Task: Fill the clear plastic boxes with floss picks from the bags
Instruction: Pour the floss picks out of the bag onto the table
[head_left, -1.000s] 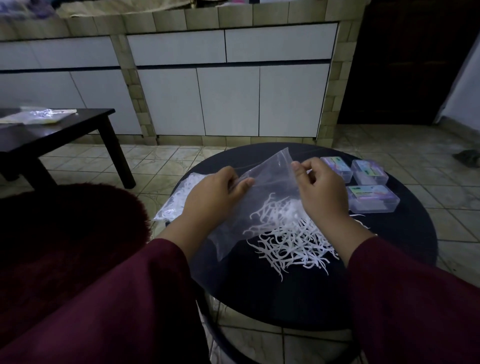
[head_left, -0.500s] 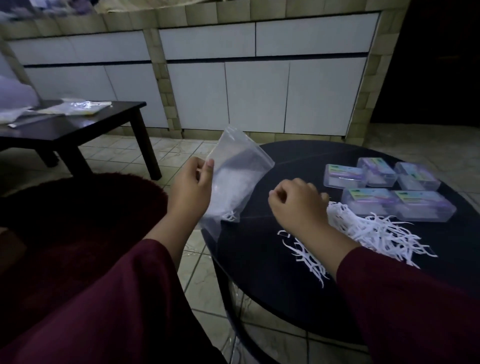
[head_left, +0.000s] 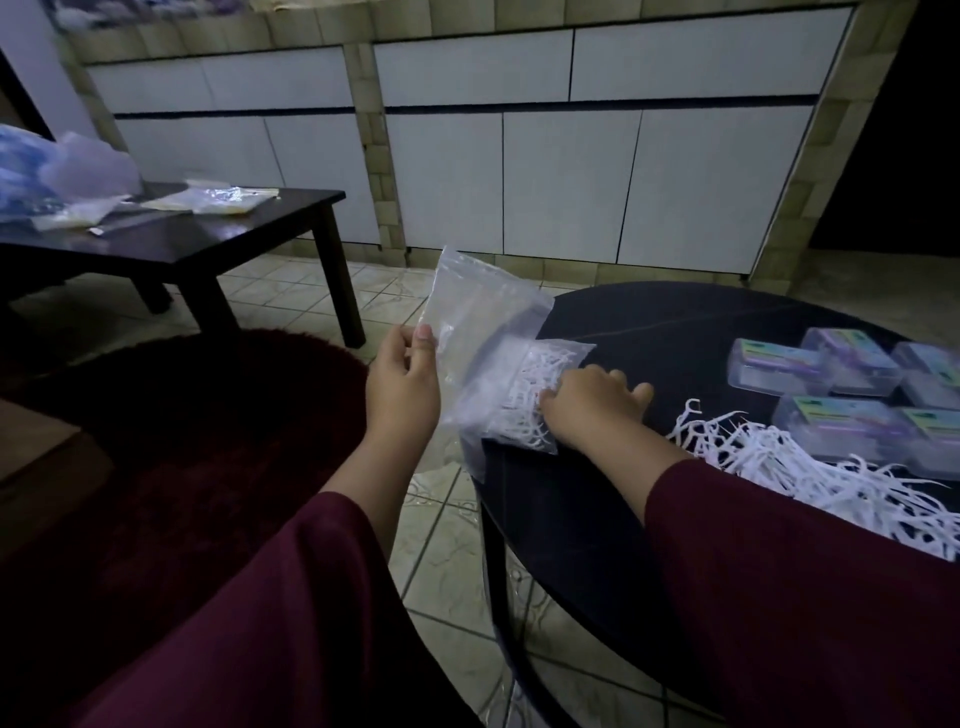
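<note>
My left hand (head_left: 402, 387) pinches the edge of an empty clear zip bag (head_left: 478, 312), held up just off the left rim of the round black table (head_left: 649, 332). A second clear bag full of white floss picks (head_left: 522, 395) lies at that rim. My right hand (head_left: 589, 405) lies on this bag, fingers curled onto its right end. A loose pile of white floss picks (head_left: 810, 467) is spread over the table to the right. Several clear plastic boxes (head_left: 779, 366) with coloured labels, lids shut, stand behind the pile.
A low dark wooden table (head_left: 208, 234) at the left carries more plastic bags (head_left: 218, 197). A dark red rug (head_left: 182, 441) covers the floor below my left arm. White cabinets (head_left: 571, 182) line the wall behind, with tiled floor between.
The floss picks now lie loose on the table. My left hand carried the emptied bag off to the left, and my right hand moved left onto the full bag.
</note>
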